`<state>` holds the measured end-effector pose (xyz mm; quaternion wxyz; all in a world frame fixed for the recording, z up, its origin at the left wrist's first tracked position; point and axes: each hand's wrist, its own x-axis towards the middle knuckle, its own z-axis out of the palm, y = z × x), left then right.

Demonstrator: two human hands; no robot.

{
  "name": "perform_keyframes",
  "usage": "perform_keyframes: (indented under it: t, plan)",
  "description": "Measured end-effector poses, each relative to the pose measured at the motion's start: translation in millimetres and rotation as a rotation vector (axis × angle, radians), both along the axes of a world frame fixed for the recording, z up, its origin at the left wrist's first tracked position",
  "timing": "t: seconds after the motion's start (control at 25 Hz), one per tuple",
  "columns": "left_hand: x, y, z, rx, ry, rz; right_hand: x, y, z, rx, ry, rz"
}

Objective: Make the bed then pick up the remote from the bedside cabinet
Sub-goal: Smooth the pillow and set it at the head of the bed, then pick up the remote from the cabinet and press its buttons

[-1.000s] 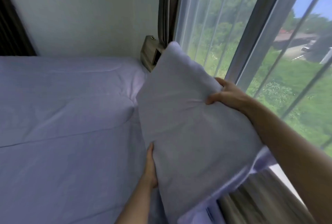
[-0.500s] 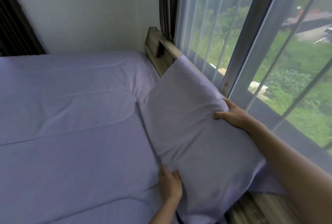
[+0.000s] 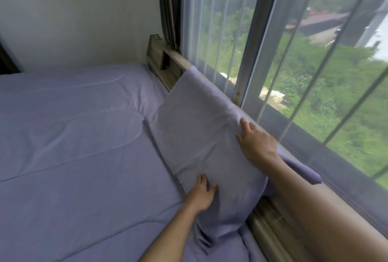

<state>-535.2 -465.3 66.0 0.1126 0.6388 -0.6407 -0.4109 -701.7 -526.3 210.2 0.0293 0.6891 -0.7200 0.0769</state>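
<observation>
Lavender fabric pillow point(image 3: 201, 135) leans on the wooden headboard point(image 3: 168, 60) at the bed's point(image 3: 73, 156) window-side edge, left hand point(image 3: 201, 195) and right hand point(image 3: 256, 144) resting flat and spread; unsupported, it may topple forward; remote unseen.

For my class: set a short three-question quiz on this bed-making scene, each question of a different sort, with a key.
1. True or false: the pillow leans against the wooden headboard.
2. Which hand rests nearest the window? A left, B right.
3. Fill in: the pillow's colour matches the ____ it stands on.

Key: 1 true. 2 B: the right hand lies flat on the pillow's upper edge; the left hand presses its lower edge. 3 bedcover.
</observation>
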Motion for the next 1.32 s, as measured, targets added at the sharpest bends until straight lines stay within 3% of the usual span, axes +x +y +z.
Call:
perform_keyframes:
  t: [0.32, 0.56, 0.88, 1.12, 1.32]
  plan:
    - [43, 29, 64, -0.243, -0.117, -0.233, 16, 76, 13, 0.044, 0.008, -0.171]
    - [61, 69, 93, -0.468, -0.116, -0.365, 45, 194, 11, -0.142, -0.463, -0.368]
    - [-33, 211, 82, -0.559, -0.108, -0.929, 10, 416, -41, -0.381, -0.689, -0.814]
    - [-106, 354, 60, -0.56, -0.141, -1.411, -18, 594, -88, -0.336, -0.619, -1.171]
    - [-140, 453, 21, -0.488, -0.236, -1.704, -23, 712, -125, -0.254, -0.645, -1.334]
